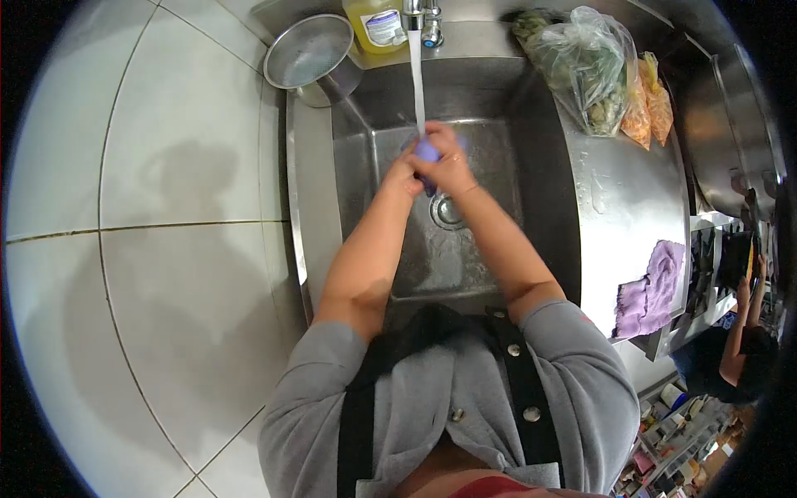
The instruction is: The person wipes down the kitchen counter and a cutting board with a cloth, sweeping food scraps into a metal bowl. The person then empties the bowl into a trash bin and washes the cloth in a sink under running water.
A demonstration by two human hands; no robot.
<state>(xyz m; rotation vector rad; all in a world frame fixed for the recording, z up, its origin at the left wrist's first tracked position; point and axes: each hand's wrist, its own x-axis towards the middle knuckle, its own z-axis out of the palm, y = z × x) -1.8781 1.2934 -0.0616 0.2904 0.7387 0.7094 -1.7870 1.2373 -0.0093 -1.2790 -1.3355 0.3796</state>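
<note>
Both hands are together under the stream of water (418, 83) from the tap (414, 12), above the steel sink (490, 216). Between them is a small bunched purple cloth (427, 151), partly hidden by fingers and blurred; a darker end of it hangs below. My left hand (402, 175) is closed on its left side, with its fingers mostly hidden. My right hand (451, 166) wraps around it from the right, its fingers bent over the top. The drain (447, 212) lies just below the hands.
A steel strainer pot (311, 54) and a yellow liquid bottle (378, 25) stand behind the sink's left side. On the right counter (610, 224) are bags of greens (589, 70), bags of orange pieces (647, 104) and a purple towel (652, 290). Another person (726, 353) is at far right.
</note>
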